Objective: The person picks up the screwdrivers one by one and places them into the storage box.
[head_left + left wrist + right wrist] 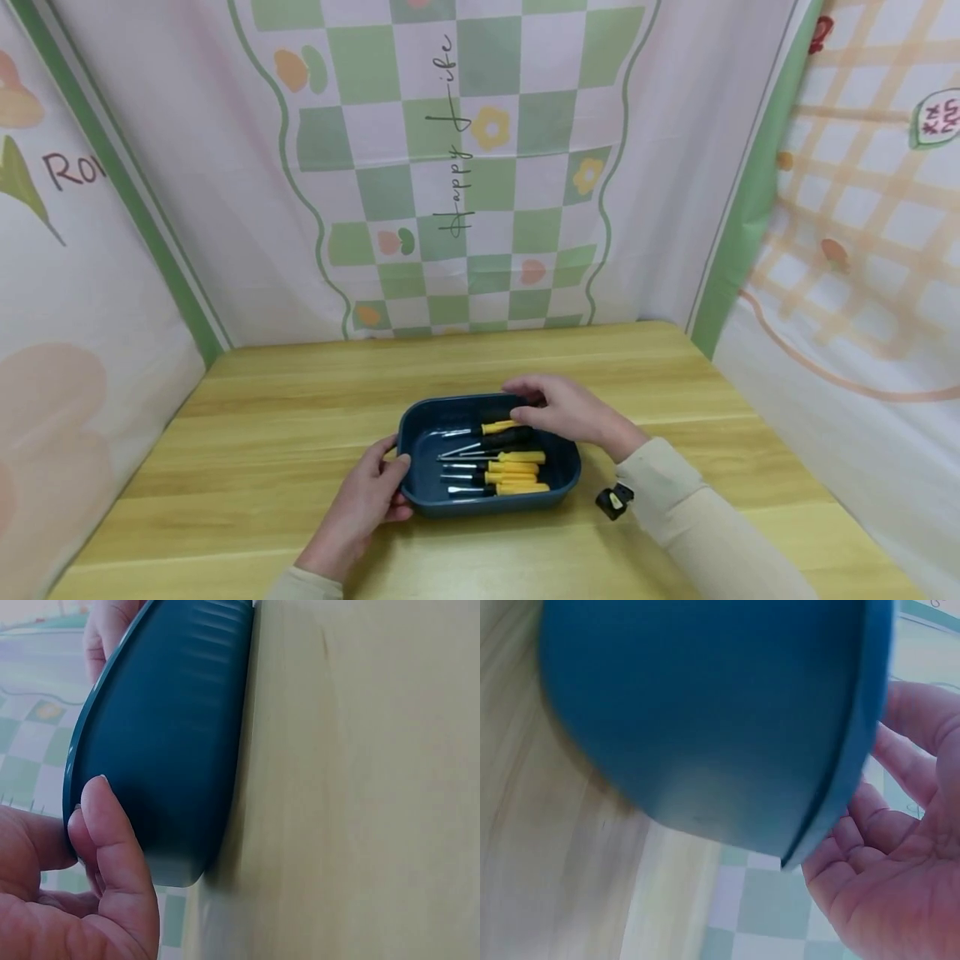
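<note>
A dark blue rectangular tray sits on the table, holding several screwdrivers with yellow or black handles. Most of their metal shafts point left. My left hand grips the tray's left end, the thumb over the rim and the other fingers outside below it; the left wrist view shows this hand at the rim too. My right hand is spread loosely over the far right corner, thumb over the inside and fingertips near the back rim. In the right wrist view this hand is beside the rim, its fingers loosely bent.
The wooden table extends around the tray on all sides. A patterned curtain hangs behind its far edge, with more printed cloth at both sides. A small black device is at the right sleeve's cuff.
</note>
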`<action>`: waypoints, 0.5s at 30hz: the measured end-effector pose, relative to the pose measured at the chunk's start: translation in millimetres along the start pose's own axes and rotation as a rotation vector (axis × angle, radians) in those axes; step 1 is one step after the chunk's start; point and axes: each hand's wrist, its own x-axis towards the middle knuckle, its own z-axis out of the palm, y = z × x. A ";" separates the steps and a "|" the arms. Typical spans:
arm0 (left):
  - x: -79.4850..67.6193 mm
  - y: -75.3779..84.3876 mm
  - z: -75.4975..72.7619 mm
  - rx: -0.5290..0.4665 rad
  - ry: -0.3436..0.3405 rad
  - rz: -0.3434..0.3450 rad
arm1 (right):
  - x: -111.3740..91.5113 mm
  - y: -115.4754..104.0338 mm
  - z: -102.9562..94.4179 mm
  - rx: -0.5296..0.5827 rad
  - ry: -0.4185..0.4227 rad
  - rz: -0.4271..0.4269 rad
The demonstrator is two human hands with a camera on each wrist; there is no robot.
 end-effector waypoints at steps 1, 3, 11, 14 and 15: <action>0.2 -0.2 -0.8 0.002 -0.001 -0.001 | -1.3 0.6 -0.8 -0.003 0.008 0.000; 0.5 -0.4 -2.2 0.009 -0.003 0.000 | -3.6 1.7 -2.5 -0.009 0.025 0.001; 0.5 -0.6 -6.3 0.021 0.022 0.004 | -11.1 5.4 -6.9 -0.039 0.104 0.033; 0.6 -0.1 -9.3 0.022 0.039 0.027 | -15.0 7.0 -7.2 -0.068 0.138 0.058; 0.5 0.5 -10.8 0.027 0.046 0.034 | -16.4 7.7 -7.3 -0.080 0.151 0.065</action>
